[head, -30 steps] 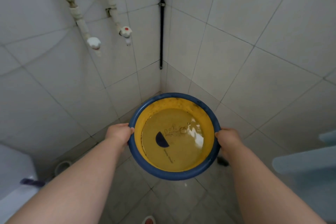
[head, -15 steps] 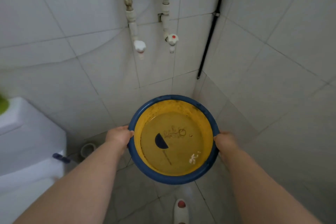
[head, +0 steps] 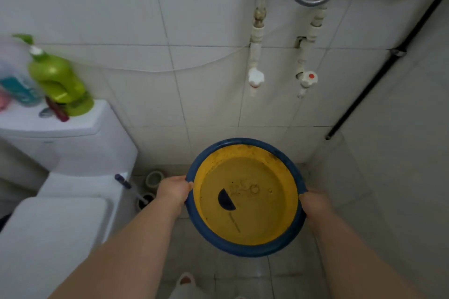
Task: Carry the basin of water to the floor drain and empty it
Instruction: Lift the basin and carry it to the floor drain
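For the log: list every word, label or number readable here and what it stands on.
None can be read.
Basin floor: raised marks under the water, illegible.
Teal-labelled bottle: label blurred.
Green pump bottle: no text visible.
Right valve: a red dot, no lettering.

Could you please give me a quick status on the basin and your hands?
Left hand and right hand grip opposite sides of the basin rim. Basin level, water in. Toilet close on left; no drain seen.

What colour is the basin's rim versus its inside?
The basin has a dark blue rim and a yellow inside, with a dark half-circle mark on the bottom; head view.
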